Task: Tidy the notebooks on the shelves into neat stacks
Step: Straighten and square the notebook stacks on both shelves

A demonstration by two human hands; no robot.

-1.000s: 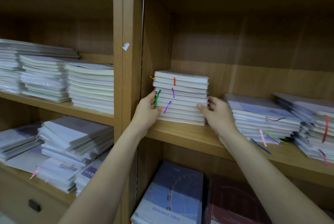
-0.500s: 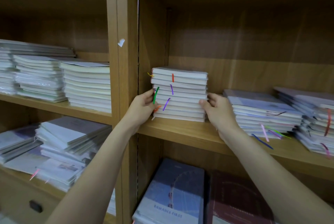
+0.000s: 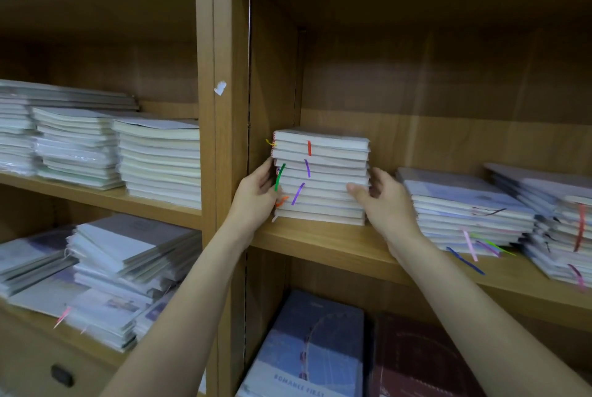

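Wooden shelving (image 3: 320,246) holds many notebooks. Left of the tall notebook stack (image 3: 322,177), the left hand (image 3: 256,196) cups its side; the right hand (image 3: 382,201) grips the opposite side. Squaring appears underway; next, nudge stray edges flush.

The light-brown wooden shelf board (image 3: 320,244) in the right bay carries three stacks of white-edged notebooks: a squared stack with coloured ribbon markers (image 3: 322,177) at the left wall, a lower stack (image 3: 461,211) beside it, and a slumped stack (image 3: 557,223) at the right edge.
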